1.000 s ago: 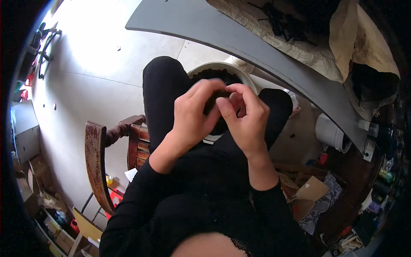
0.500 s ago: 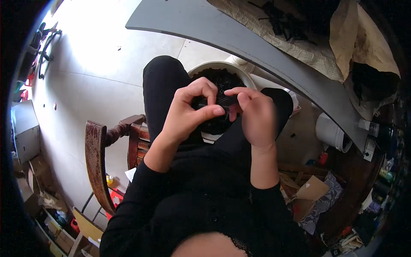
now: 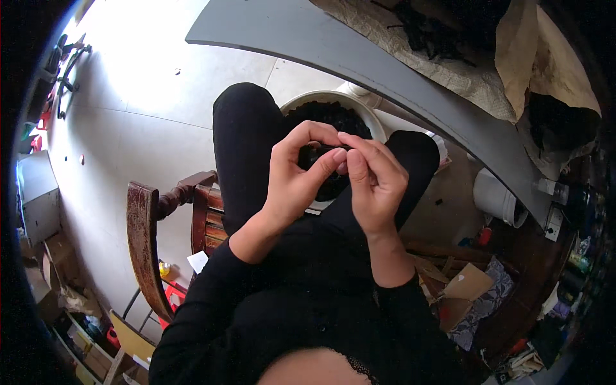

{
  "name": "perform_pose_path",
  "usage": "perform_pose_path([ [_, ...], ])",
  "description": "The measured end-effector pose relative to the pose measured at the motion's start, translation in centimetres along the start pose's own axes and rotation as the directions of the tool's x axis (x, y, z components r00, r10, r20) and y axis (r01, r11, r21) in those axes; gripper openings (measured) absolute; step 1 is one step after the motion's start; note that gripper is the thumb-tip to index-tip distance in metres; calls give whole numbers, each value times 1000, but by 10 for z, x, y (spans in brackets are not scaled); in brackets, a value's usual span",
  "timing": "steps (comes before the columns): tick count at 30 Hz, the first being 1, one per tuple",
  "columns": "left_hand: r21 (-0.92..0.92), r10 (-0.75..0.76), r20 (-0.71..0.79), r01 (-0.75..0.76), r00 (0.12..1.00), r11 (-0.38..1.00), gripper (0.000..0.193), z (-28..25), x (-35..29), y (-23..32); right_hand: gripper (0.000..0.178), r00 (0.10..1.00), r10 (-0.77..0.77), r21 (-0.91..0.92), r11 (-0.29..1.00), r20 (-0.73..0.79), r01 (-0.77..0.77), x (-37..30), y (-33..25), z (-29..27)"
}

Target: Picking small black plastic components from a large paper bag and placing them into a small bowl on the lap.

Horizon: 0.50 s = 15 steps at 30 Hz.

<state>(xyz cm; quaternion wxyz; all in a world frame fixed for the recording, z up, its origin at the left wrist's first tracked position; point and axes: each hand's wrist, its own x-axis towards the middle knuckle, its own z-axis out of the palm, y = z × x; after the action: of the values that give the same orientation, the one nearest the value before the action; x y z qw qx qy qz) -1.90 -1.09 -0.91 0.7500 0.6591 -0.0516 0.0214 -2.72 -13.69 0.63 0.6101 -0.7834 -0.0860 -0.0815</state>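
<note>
My left hand (image 3: 289,176) and my right hand (image 3: 380,186) meet in front of me, above a pale round tub (image 3: 373,117) that stands between my knees. Dark pieces (image 3: 330,113) lie heaped in the tub; they are too dark to name. Both hands pinch a small black piece (image 3: 344,147) between thumbs and fingertips. Most of it is covered by the fingers, so its kind does not show. The thumbs are nearly side by side, and the index fingertips touch or almost touch.
A grey tabletop (image 3: 333,48) curves across the upper right, bearing dark pieces (image 3: 420,32) and a brown paper bag (image 3: 552,64). A wooden chair (image 3: 142,247) stands at left. A white bucket (image 3: 493,194) lies at right, above cardboard scraps (image 3: 470,282).
My right hand has come in to the left, and its fingers now close with the left hand's around the black piece. The left hand has shifted slightly right.
</note>
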Motion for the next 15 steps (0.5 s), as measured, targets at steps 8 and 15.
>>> perform_pose_path([
  [8,-235,-150,22,151,988,960,14,2,-4,-9,17,978,-207,-235,950,16,205,2,5,-3],
  [15,401,20,201,-101,979,911,48,-8,8,-23,9,926,-365,-723,666,-99,185,118,39,-47],
])
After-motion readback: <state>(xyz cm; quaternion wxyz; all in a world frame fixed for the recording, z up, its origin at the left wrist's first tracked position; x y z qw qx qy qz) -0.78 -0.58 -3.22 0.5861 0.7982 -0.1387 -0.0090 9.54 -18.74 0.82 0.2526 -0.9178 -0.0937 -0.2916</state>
